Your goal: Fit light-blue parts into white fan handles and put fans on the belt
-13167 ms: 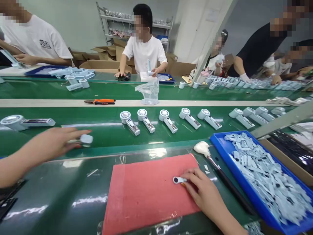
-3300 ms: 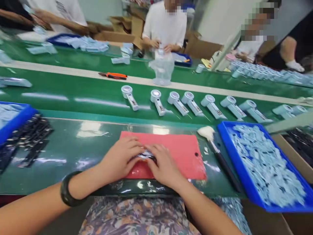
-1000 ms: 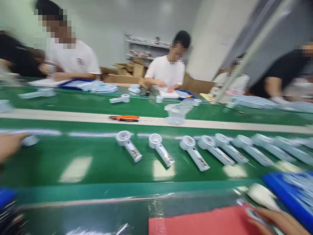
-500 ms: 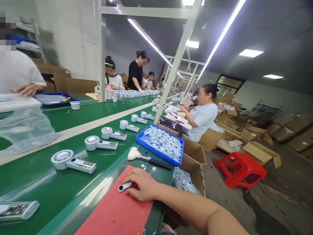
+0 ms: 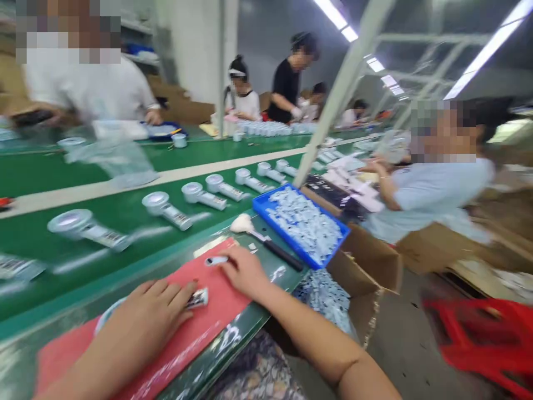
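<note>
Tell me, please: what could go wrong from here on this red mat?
The small white piece by the right hand lies near the red mat's far edge, so it might slide off. The brush beside that hand could be knocked against the blue tray. The left hand sits close to a second piece and might shift it.

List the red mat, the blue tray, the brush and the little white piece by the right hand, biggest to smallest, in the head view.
Red mat, largest, though nearness to the camera may flatter it; blue tray; brush; white piece, smallest.
</note>
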Motion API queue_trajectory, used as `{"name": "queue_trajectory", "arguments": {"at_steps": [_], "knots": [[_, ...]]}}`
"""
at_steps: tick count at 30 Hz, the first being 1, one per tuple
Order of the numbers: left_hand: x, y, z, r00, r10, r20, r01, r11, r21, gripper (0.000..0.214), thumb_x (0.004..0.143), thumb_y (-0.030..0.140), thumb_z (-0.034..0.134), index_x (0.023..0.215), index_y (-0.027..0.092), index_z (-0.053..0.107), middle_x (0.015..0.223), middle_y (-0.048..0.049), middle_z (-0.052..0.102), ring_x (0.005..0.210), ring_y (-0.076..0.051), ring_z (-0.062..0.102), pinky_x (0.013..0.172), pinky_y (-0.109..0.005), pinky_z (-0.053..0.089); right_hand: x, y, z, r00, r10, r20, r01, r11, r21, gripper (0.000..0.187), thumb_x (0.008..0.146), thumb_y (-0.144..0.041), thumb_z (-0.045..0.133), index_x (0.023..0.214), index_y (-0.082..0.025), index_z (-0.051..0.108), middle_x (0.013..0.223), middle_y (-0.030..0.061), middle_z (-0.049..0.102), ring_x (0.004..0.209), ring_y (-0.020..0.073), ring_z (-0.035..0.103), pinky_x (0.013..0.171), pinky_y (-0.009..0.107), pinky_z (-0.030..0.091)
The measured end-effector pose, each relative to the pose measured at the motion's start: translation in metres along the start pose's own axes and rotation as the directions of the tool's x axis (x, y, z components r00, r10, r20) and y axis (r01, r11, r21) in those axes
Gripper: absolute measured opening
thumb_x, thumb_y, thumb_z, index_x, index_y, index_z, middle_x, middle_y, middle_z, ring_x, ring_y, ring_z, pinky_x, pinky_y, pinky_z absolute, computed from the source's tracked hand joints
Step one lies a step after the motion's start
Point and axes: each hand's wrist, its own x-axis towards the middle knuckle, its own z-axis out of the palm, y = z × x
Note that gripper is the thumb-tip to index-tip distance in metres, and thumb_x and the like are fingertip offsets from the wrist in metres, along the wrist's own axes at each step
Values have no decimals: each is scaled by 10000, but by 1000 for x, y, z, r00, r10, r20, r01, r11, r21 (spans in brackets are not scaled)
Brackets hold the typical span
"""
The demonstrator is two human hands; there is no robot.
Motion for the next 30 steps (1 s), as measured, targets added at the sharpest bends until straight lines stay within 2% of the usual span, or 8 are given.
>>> {"name": "queue_trajectory", "arguments": {"at_steps": [4,8,10,14,19,24,27,30], "knots": [[-26,-7,-25,965,-216,152,205,975,84,371,939,380,614,1262,207,667,1188,-126,720,1044,-349,684,900,-526,571,-7,-7,0,998,-37,44,27,977,210,204,976,-140,565,1149,-179,666,1066,70,699,910,210,656,833,327,525],[-41,-7,-38,925,-343,164,360,929,-91,370,987,443,558,1267,216,644,1284,-118,668,1129,-288,664,924,-430,589,-16,-42,2,967,-252,43,233,936,264,119,967,-164,615,1065,-185,679,927,23,665,762,176,613,698,287,472],[-42,-3,-36,931,-346,113,361,921,-148,359,1000,449,541,1250,214,647,1296,-115,658,1168,-278,646,983,-435,571,-18,-60,8,943,-318,103,302,942,146,73,950,-150,639,1001,-176,684,897,28,651,793,199,607,688,300,447],[-38,1,-28,952,-306,1,299,929,-220,324,1017,438,536,1212,214,664,1278,-105,675,1209,-271,623,1042,-455,532,-16,-74,22,924,-331,193,341,940,-24,81,943,-136,663,1013,-158,695,920,55,648,863,235,609,725,327,448],[-35,0,-25,963,-261,-71,232,932,-278,220,1033,318,513,1113,223,694,1138,-60,731,1111,-226,656,971,-402,538,-19,-72,21,923,-338,183,336,941,41,136,941,-107,688,1059,-172,710,913,35,646,835,214,602,737,325,439],[-37,1,-23,952,-262,-158,212,938,-275,200,1018,327,578,1153,228,687,1157,-54,734,1150,-232,647,990,-400,527,-21,-74,21,929,-331,165,338,941,-20,96,958,-122,677,1044,-154,705,929,59,634,879,239,598,753,335,438],[-38,2,-21,947,-279,-157,220,924,-313,167,1020,294,565,1099,228,696,1107,-40,743,1121,-214,656,969,-368,538,-20,-75,22,930,-318,182,327,945,-19,67,971,-133,681,1032,-151,706,929,57,630,874,238,593,754,342,438],[-37,2,-20,942,-312,-122,257,908,-332,166,1019,273,553,1044,229,710,1070,-35,742,1063,-198,664,915,-339,551,-19,-72,23,943,-296,154,286,955,83,76,964,-139,725,1018,-192,716,961,37,629,924,227,595,804,349,443]]}}
